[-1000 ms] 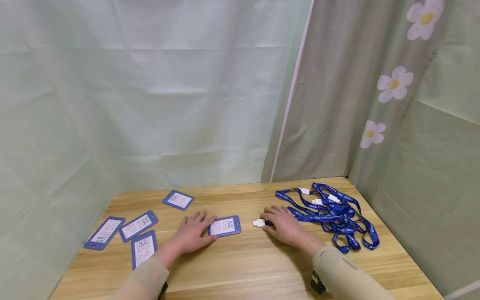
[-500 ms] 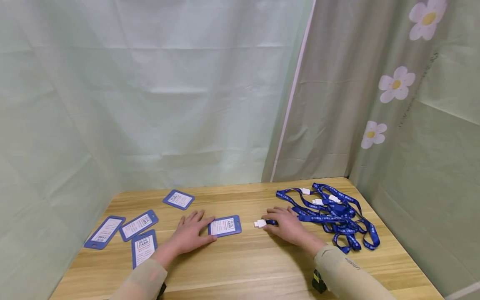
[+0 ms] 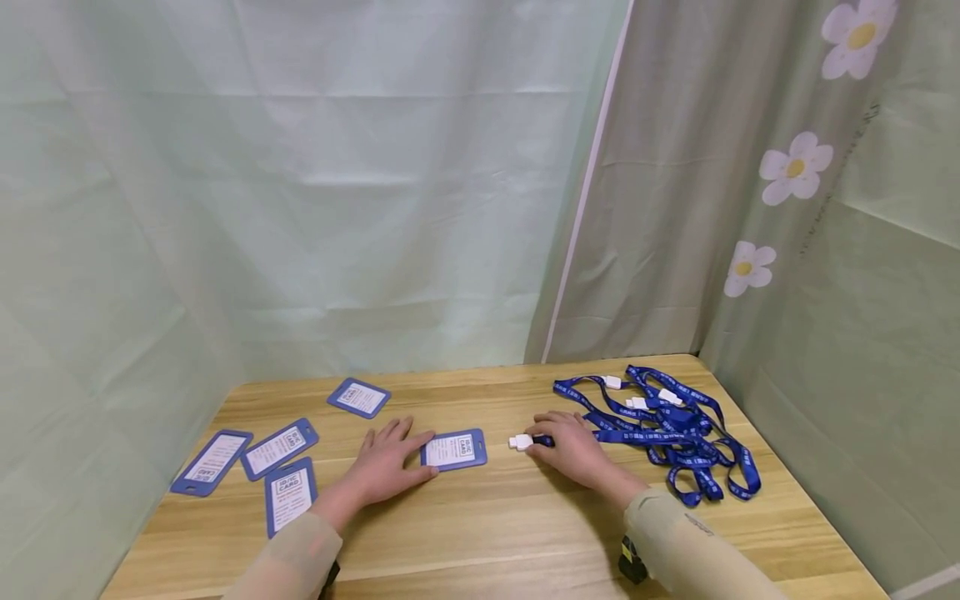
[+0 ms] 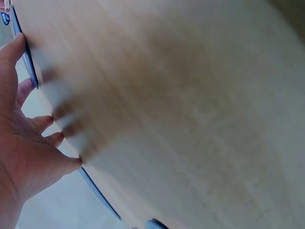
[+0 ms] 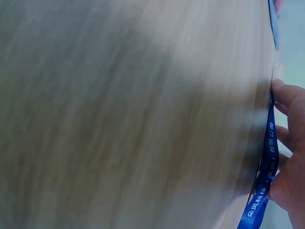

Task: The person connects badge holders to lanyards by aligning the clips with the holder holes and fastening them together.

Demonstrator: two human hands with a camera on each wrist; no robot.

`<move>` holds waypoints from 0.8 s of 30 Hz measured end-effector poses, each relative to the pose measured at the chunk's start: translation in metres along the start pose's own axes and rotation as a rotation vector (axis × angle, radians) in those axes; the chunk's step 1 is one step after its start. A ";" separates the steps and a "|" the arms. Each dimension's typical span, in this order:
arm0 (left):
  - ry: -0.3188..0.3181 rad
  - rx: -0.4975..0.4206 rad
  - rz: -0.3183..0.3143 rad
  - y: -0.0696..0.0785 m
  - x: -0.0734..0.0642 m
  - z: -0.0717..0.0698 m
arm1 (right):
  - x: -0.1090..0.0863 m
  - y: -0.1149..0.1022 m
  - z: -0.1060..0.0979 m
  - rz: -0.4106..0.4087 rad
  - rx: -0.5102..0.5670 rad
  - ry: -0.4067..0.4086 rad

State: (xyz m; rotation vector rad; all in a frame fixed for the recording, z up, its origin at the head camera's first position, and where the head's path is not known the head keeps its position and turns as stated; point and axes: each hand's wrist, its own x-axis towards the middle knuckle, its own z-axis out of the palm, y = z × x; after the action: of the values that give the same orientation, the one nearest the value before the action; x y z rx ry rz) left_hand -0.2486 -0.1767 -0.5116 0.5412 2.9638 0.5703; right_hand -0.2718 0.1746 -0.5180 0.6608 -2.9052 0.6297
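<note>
A blue ID badge holder (image 3: 456,450) with a white card lies flat on the table in the head view. My left hand (image 3: 382,468) rests at its left end, fingers spread, with the thumb and index finger touching opposite long edges. To the right, my right hand (image 3: 570,448) holds the end of a blue lanyard just behind its white clip (image 3: 520,442), low over the table. The clip points towards the badge holder, a short gap away. In the right wrist view, the printed lanyard strap (image 5: 268,157) runs beneath my right hand (image 5: 293,138).
Several more badge holders lie on the left, among them one at the back (image 3: 359,397) and one near my left sleeve (image 3: 291,496). A tangled pile of blue lanyards (image 3: 678,437) with white clips lies on the right. Curtains (image 3: 390,208) hang behind the wooden table (image 3: 480,533).
My right fingers have shifted slightly at the lanyard's end, and its white clip has moved a little away from me. The left hand and badge holder are almost unchanged.
</note>
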 end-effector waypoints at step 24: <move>-0.026 -0.007 -0.014 0.005 0.008 0.000 | 0.011 0.006 0.002 0.014 -0.002 -0.004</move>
State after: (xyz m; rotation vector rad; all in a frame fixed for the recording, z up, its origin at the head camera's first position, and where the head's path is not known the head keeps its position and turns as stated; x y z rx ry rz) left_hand -0.2548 -0.1696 -0.5095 0.5227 2.9381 0.5671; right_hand -0.2843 0.1742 -0.5202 0.6435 -2.9162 0.6279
